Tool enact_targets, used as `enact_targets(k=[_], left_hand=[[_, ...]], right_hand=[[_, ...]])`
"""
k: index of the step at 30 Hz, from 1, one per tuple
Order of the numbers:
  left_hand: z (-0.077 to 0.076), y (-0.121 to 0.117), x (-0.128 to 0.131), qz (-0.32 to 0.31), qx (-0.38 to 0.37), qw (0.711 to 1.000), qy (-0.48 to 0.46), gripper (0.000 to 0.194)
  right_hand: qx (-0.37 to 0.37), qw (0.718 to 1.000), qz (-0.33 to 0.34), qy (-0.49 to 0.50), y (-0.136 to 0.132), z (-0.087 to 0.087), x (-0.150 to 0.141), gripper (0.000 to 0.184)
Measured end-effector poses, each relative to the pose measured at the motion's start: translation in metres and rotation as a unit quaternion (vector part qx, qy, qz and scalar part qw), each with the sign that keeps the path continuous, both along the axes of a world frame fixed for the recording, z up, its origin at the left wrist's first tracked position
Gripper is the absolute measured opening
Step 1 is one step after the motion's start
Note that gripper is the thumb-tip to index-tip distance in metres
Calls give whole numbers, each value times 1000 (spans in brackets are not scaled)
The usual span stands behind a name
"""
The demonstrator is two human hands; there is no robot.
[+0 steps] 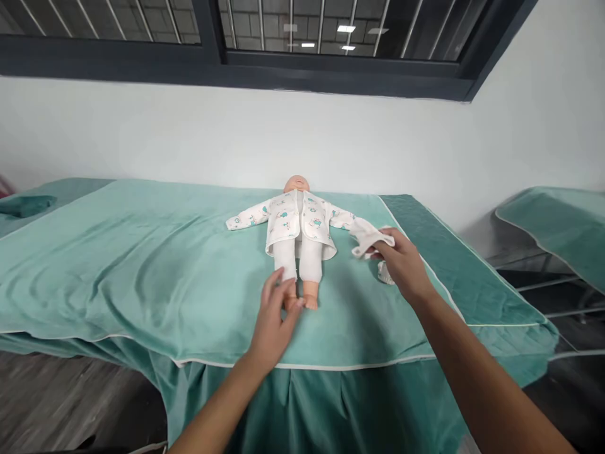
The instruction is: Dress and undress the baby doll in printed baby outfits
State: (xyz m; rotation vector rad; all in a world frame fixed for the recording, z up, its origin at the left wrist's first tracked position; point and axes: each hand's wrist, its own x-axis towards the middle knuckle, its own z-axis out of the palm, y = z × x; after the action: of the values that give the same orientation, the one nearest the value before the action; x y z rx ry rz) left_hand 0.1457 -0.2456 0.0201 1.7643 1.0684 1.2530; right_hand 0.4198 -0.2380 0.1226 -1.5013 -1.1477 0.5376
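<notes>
A baby doll [297, 227] lies on its back on the green bed cover, arms spread and bare feet towards me. It wears a white jacket [283, 221] with small printed figures and white trousers [311, 261]. My left hand [276, 315] is at the doll's feet, fingers apart and holding nothing; whether it touches the foot I cannot tell. My right hand [401, 261] pinches a small white cloth garment [366, 236] beside the doll's sleeve end; its exact kind is unclear. Partly behind that hand lies a small white crumpled cloth item [385, 273].
The green cover [142, 265] spreads over the bed and hangs down its front edge. Behind stands a white wall [189, 132] under a dark-framed barred window [331, 63]. At the right is another green-covered surface [562, 221] above metal bars.
</notes>
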Motion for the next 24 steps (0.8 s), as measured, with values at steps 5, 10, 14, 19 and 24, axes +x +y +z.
enact_targets(k=[5,10,14,19,24], left_hand=[[37,1,1,-20,40,999,-9,39],[86,36,19,-113,-71,985,-113,61],[101,52,23,-77,-112,975,-178,49],[105,49,-2,-93,-180,944,-260,41],[123,39,-20,-129,-245,916,-290,43]], right_hand=[[99,975,173,101,14,69,-58,11],[145,939,291,117,18,135,-111,25],[182,919,318,145,11,173,-127,23],[218,915,308,144,13,161,-97,13],[162,952,259,33,35,96,-89,59]])
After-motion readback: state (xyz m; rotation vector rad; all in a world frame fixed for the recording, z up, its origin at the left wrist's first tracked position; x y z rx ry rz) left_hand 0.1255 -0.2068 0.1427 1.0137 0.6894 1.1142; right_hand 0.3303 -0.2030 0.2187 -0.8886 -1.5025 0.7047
